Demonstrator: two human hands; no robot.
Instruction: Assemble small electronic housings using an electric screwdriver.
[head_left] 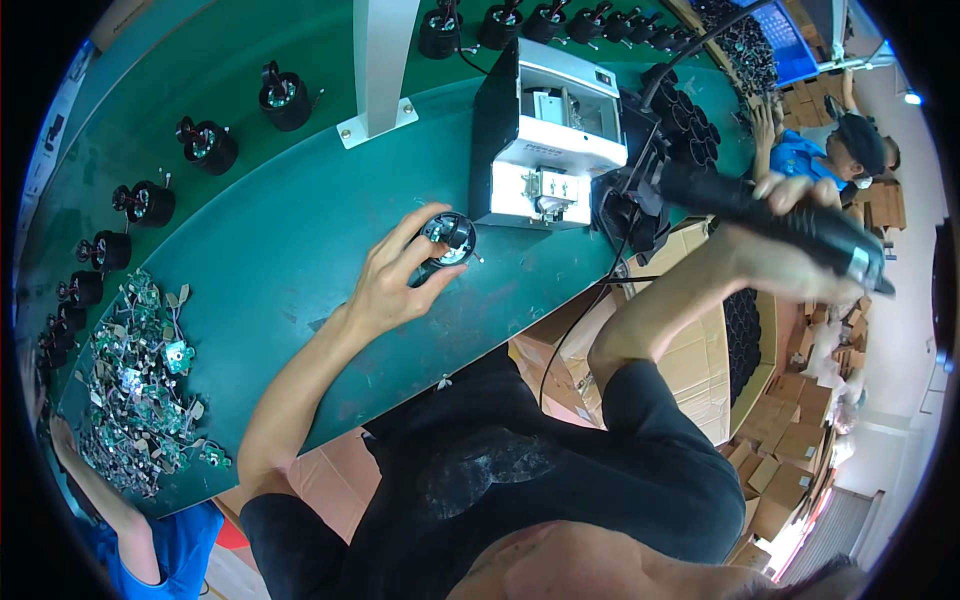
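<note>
My left hand is closed round a small black cylindrical housing on the green bench top. Inside the housing a circuit board partly shows, with my fingertips over it. Up at the right, my right hand grips a thick black power screwdriver, held out sideways beyond the bench edge and smeared by motion. Between the two hands stands a white and black boxy screw feeder, its top window uncovered.
Similar black housings line the green belt at the back. Loose wired circuit boards lie heaped at left. Black round parts sit beyond the feeder. A metal post rises from the bench. Co-workers in blue are at both sides; cartons stand at right.
</note>
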